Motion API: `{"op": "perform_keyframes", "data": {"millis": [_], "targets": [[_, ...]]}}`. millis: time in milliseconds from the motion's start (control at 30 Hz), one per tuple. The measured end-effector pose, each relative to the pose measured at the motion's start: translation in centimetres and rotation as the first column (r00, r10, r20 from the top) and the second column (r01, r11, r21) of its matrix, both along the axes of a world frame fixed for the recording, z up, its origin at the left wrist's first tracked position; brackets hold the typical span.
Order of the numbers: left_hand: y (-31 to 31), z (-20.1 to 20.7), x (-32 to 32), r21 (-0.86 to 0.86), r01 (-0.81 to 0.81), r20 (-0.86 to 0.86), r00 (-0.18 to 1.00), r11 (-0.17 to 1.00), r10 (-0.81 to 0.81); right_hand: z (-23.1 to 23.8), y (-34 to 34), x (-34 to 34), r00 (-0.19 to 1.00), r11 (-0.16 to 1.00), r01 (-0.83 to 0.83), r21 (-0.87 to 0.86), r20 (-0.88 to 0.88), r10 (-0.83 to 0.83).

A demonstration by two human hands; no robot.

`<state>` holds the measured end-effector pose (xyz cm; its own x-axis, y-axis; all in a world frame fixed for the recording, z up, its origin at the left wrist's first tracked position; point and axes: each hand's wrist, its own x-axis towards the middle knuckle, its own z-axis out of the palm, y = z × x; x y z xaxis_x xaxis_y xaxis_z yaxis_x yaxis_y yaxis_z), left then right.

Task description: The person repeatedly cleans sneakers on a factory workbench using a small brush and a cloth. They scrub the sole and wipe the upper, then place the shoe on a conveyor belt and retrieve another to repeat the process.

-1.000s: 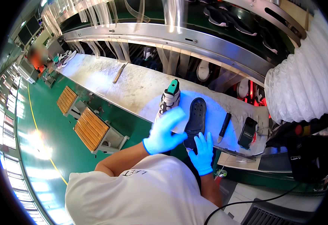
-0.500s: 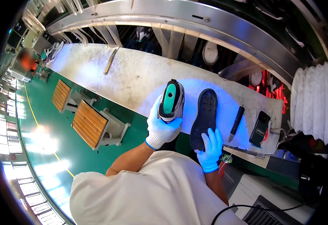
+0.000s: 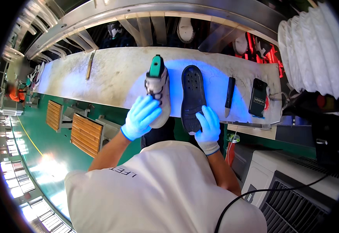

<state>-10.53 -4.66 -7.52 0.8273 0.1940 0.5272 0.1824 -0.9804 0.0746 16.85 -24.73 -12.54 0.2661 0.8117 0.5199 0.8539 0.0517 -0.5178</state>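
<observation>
– Where do you see some writing?
– One short row of dark letters (image 3: pixel 123 171) stands on the white shirt (image 3: pixel 161 190).
– And on the desk (image 3: pixel 115 72)?
– The dark phone (image 3: pixel 257 91) there carries small pale lettering (image 3: pixel 258 100) on its lower part.

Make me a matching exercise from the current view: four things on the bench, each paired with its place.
Things
1. White shoe with green insert
2. Dark sole
3. Dark-handled knife
4. Dark phone

Places
A. Between the sole and the phone
B. Nearest the gloved left hand
C. Furthest right of the four
D. Near end at the gloved right hand's fingers

Pairs: 1-B, 2-D, 3-A, 4-C
</observation>
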Motion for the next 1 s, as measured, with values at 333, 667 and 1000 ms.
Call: {"op": "perform_keyframes", "data": {"millis": [333,667,1000], "targets": [[-3.0,17.8,7.6,-0.762,-0.084,0.024,0.987,0.642,0.158,16.1,-2.9,-1.0,0.859,0.976,-0.087,0.201,-0.482,0.176],[-7.3,10.0,9.6,-0.506,0.218,0.482,0.874,0.834,0.064,15.8,-1.0,0.9,0.649,0.946,-0.155,0.285,-0.693,0.315],[-11.6,10.5,7.5,-0.685,0.382,0.554,0.826,0.62,0.104,14.3,-2.4,-0.9,0.607,0.927,-0.179,0.331,-0.704,0.369]]}}
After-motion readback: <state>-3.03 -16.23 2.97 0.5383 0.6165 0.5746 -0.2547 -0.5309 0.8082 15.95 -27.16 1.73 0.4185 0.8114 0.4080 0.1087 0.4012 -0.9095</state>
